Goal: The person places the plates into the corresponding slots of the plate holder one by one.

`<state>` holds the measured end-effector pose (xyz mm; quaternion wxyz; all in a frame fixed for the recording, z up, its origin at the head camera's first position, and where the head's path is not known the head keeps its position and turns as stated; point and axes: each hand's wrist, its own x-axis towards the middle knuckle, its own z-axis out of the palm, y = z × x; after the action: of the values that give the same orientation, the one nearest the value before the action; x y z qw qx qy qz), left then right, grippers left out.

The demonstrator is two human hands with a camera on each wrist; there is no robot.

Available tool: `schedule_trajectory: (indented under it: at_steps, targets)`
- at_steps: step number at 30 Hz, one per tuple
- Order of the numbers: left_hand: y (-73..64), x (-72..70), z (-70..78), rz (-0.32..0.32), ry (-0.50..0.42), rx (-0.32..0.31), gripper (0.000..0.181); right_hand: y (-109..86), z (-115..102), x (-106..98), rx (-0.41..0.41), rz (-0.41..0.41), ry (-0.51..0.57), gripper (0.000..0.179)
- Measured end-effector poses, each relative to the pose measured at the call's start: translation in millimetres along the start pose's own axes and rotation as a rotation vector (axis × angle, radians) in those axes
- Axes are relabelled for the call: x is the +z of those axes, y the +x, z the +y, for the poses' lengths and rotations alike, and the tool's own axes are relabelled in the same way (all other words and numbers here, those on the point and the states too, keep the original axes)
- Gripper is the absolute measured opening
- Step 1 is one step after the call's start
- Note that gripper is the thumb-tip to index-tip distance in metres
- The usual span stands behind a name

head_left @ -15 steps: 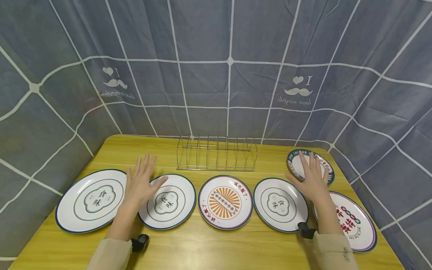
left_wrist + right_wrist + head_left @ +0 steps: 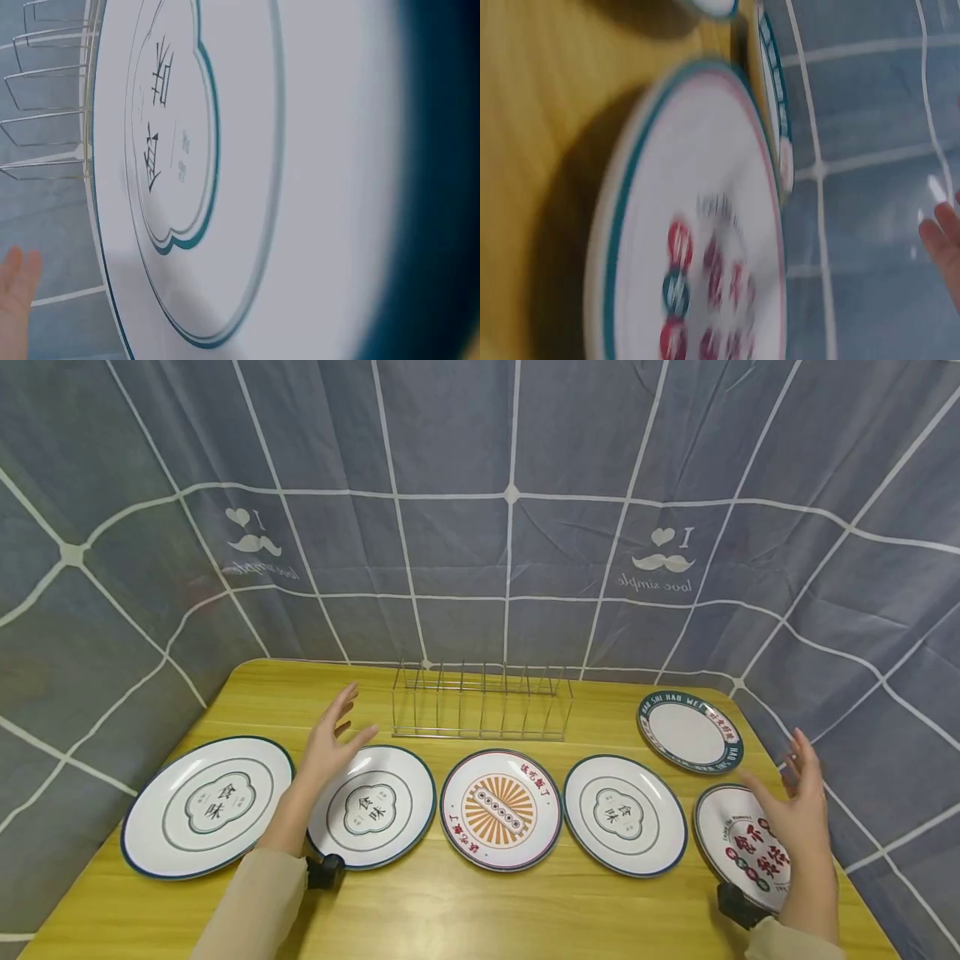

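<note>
Over the space between a big white oval plate (image 2: 206, 810) and a smaller white plate (image 2: 375, 810), my left hand (image 2: 328, 750) hovers with its fingers loosely bent, holding nothing. Both plates bear a grey-green flower-shaped frame with dark characters. On the right, my right hand (image 2: 804, 797) is raised above the right side of a white plate with red characters (image 2: 738, 839), partly covering it. Its thumb stands apart from the fingers, and nothing is in it. The right wrist view shows this plate (image 2: 697, 172) blurred, with fingertips (image 2: 936, 238) at the right edge.
A wire rack (image 2: 480, 710) with upright dividers stands at the back of the wooden table (image 2: 450, 910). In front lie an orange-rayed plate (image 2: 501, 810) and another flower-framed plate (image 2: 625, 816). A green-rimmed plate (image 2: 690, 732) lies back right. Grey checked cloth (image 2: 465, 543) surrounds the table.
My right hand has moved right and toward me, from over the green-rimmed plate to the red-character plate. My left hand has shifted slightly right and turned on its side.
</note>
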<state>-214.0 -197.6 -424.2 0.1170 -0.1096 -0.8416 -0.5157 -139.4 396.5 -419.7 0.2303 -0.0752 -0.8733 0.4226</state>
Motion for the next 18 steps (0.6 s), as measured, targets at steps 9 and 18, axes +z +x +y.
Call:
schedule_trajectory:
  at_steps: [9, 18]
  targets:
    - [19.1, 3.3, -1.3, -0.025, -0.12, -0.04, 0.071, -21.6, 45.4, -34.8, 0.248, 0.063, 0.033, 0.089]
    - [35.8, 7.3, -4.6, -0.069, -0.156, -0.047, 0.071, -42.2, 60.9, -51.3, 0.448, 0.091, 0.069, 0.089]
